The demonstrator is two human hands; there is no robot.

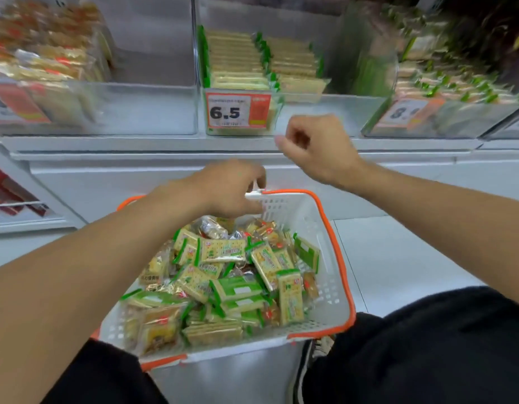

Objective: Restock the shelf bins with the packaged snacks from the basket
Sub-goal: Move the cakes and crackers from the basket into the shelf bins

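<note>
A white basket with an orange rim point(341, 258) sits low in front of me, full of several green-and-yellow cracker packs point(238, 287) and gold-wrapped snacks point(159, 325). My left hand point(226, 188) hangs over the basket's far end, fingers curled down beside a white handle piece point(254, 195). Whether it holds anything is hidden. My right hand point(313, 150) is raised in front of the shelf edge, fingers loosely curled and holding nothing. Above it, the middle clear bin point(310, 112) holds rows of green-edged cracker packs point(238, 59) behind a 6.5 price tag point(238, 110).
A left bin point(121, 109) holds gold and red packs point(42, 56). A right bin point(471, 118) holds green-tipped packs and has another price tag point(407, 113). The white shelf ledge point(136, 147) runs across, with a lower rack point(19, 205) at left. My dark-clothed knees flank the basket.
</note>
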